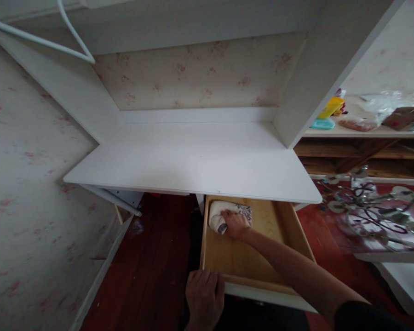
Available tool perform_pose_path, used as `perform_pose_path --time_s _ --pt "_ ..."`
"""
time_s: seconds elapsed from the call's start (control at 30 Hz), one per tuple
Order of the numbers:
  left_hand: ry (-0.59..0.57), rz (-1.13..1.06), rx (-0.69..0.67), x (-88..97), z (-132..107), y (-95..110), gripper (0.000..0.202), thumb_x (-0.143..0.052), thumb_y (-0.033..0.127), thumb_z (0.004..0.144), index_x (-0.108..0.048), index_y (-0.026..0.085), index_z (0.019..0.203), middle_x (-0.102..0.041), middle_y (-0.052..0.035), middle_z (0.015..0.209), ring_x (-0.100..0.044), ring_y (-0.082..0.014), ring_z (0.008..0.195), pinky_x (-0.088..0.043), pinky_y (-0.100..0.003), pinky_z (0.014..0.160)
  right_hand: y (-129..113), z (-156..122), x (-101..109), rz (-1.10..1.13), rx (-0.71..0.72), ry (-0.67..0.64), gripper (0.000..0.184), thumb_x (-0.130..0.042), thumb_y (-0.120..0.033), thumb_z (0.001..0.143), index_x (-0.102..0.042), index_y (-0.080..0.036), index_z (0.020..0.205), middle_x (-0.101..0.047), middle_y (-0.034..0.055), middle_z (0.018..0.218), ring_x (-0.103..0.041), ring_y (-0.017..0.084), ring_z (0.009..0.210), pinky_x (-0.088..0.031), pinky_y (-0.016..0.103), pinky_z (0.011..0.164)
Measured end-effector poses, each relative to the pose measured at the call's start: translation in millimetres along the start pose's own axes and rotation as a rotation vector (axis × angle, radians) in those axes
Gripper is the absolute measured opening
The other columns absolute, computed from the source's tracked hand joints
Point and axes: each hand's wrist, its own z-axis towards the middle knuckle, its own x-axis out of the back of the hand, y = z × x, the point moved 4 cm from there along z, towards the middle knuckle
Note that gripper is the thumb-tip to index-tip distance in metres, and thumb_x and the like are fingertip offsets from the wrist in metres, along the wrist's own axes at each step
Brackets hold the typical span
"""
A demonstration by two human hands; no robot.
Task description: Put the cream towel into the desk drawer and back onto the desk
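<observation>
A light wooden drawer [241, 255] is pulled out from under the white desk [193, 156]. Inside it, toward the back left, my right hand [235, 225] presses on a bunched cloth [217, 214], white with a dark pattern at one end. The fingers are closed on the cloth, and it touches the drawer's bottom. My left hand [205, 294] grips the front left corner of the drawer, fingers curled over its rim. My right forearm crosses over the drawer's front right part and hides some of it.
White upright panels [334, 69] rise from the desk's sides. To the right are a wooden shelf unit [359, 133] with bags and packets on top, and a chandelier [376, 207] on the red floor [148, 276]. A white cable [72, 48] hangs at upper left.
</observation>
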Motion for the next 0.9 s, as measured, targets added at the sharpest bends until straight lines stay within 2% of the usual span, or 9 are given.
perform_pose_path --time_s 0.07,0.13,0.3,0.4,0.47,0.57,0.63,0.77,0.9 --pt "0.015 -0.003 0.003 -0.8 -0.8 0.0 0.022 -0.055 0.014 0.085 -0.052 0.021 0.064 -0.053 0.0014 0.060 -0.050 -0.0148 0.061 -0.033 -0.033 0.065 18.3 14.6 10.7 0.003 -0.142 0.050 0.056 -0.050 -0.021 0.082 -0.038 -0.020 0.137 -0.050 0.0200 0.130 -0.058 0.035 0.106 -0.046 0.053 0.082" --pt "0.025 0.003 0.006 -2.2 -1.1 -0.2 0.022 -0.055 0.014 0.084 -0.051 0.021 0.063 -0.053 0.0015 0.059 -0.050 -0.0144 0.060 -0.033 -0.033 0.064 31.6 24.8 16.2 0.021 -0.255 0.078 0.054 -0.048 -0.018 0.083 -0.040 -0.018 0.136 -0.047 0.0229 0.131 -0.055 0.039 0.111 -0.045 0.056 0.081" --pt "0.052 0.017 -0.008 -3.8 -1.5 -1.0 0.022 -0.055 0.014 0.083 -0.050 0.021 0.063 -0.053 0.0012 0.058 -0.050 -0.0147 0.059 -0.032 -0.033 0.063 34.9 33.7 18.0 0.134 -0.291 0.087 0.049 -0.047 -0.020 0.085 -0.043 -0.012 0.133 -0.053 0.0241 0.126 -0.061 0.032 0.102 -0.048 0.043 0.080" --pt "0.052 0.013 -0.023 -3.7 -1.5 -1.4 0.021 -0.056 0.014 0.083 -0.050 0.021 0.064 -0.053 0.0013 0.059 -0.050 -0.0146 0.058 -0.033 -0.033 0.062 22.7 34.9 21.6 0.206 -0.221 0.096 0.051 -0.042 -0.028 0.090 -0.037 -0.011 0.138 -0.056 0.0230 0.124 -0.062 0.029 0.100 -0.046 0.037 0.082" --pt "0.044 0.014 -0.029 -3.7 -1.4 -1.6 0.023 -0.057 0.014 0.082 -0.049 0.021 0.062 -0.052 0.0015 0.057 -0.049 -0.0146 0.058 -0.032 -0.033 0.062 9.9 35.7 24.3 0.248 -0.121 0.094 0.052 -0.041 -0.030 0.092 -0.035 -0.013 0.140 -0.059 0.0177 0.124 -0.060 0.025 0.105 -0.044 0.032 0.085" --pt "0.033 0.017 -0.034 -3.5 -1.2 -1.5 0.024 -0.059 0.014 0.082 -0.048 0.021 0.062 -0.051 0.0017 0.057 -0.048 -0.0149 0.057 -0.032 -0.034 0.061 -10.1 33.6 23.4 0.288 0.039 0.058 0.041 -0.045 -0.024 0.089 -0.050 -0.019 0.130 -0.064 0.0092 0.120 -0.059 0.020 0.104 -0.042 0.026 0.085" --pt "0.029 0.015 -0.034 -3.1 -1.2 -1.1 0.023 -0.059 0.014 0.082 -0.049 0.021 0.062 -0.050 0.0017 0.057 -0.048 -0.0149 0.057 -0.032 -0.034 0.061 -18.9 28.0 18.3 0.289 0.099 0.016 0.032 -0.046 -0.020 0.086 -0.061 -0.019 0.115 -0.067 0.0092 0.111 -0.061 0.020 0.096 -0.044 0.027 0.080" --pt "0.028 0.004 -0.032 -2.1 -1.8 -0.4 0.023 -0.057 0.014 0.083 -0.049 0.021 0.062 -0.051 0.0016 0.057 -0.047 -0.0146 0.057 -0.032 -0.034 0.061 -25.6 3.6 4.3 0.267 0.190 -0.061 0.027 -0.052 -0.017 0.080 -0.065 -0.017 0.103 -0.068 0.0118 0.104 -0.062 0.022 0.091 -0.045 0.028 0.076" --pt "0.033 0.004 -0.038 -2.2 -1.9 -1.5 0.025 -0.058 0.015 0.083 -0.049 0.021 0.060 -0.050 0.0015 0.055 -0.047 -0.0143 0.056 -0.032 -0.034 0.061 -35.7 -33.3 -6.4 0.229 0.356 -0.201 0.028 -0.058 -0.019 0.072 -0.066 -0.017 0.098 -0.068 0.0094 0.101 -0.063 0.022 0.090 -0.045 0.026 0.071"
